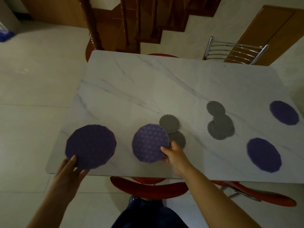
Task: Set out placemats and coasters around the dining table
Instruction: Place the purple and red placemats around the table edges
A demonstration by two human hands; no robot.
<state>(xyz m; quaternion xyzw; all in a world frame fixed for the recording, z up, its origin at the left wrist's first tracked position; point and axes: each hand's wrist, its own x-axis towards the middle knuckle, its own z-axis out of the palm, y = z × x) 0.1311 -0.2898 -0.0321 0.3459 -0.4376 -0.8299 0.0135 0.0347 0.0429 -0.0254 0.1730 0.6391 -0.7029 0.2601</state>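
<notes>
1. The right hand (172, 153) pinches a purple placemat (150, 143) at its near-right edge, with the thumb on top and the other fingers hidden underneath. I cannot tell whether the mat touches the table.
2. The left hand (70, 168) grips what looks like a stack of placemats (90, 146) near the table's left corner, thumb on top and fingers below.
3. At the right end, a far placemat (284, 112) and a near placemat (264, 154) lie flat, well apart.
4. A pair of coasters (169, 123) sits just beside the held mat, and one is partly hidden behind it. Set down here, the mat would likely cover or shove them.
5. The coaster cluster (220, 127) overlaps, so picking up one may drag its neighbours along.
6. The stack is held only at its rim and hangs over the table edge. A loose grip could let the mats fan out and drop to the floor.
7. The table (148, 83) is pale marble-look and seems smooth, so thin mats may slide when nudged.
8. A red chair (148, 186) is tucked in at the near side and a metal chair (235, 51) stands beyond the far side. There is also a wooden staircase (148, 22) and a pale tiled floor (32, 79).
</notes>
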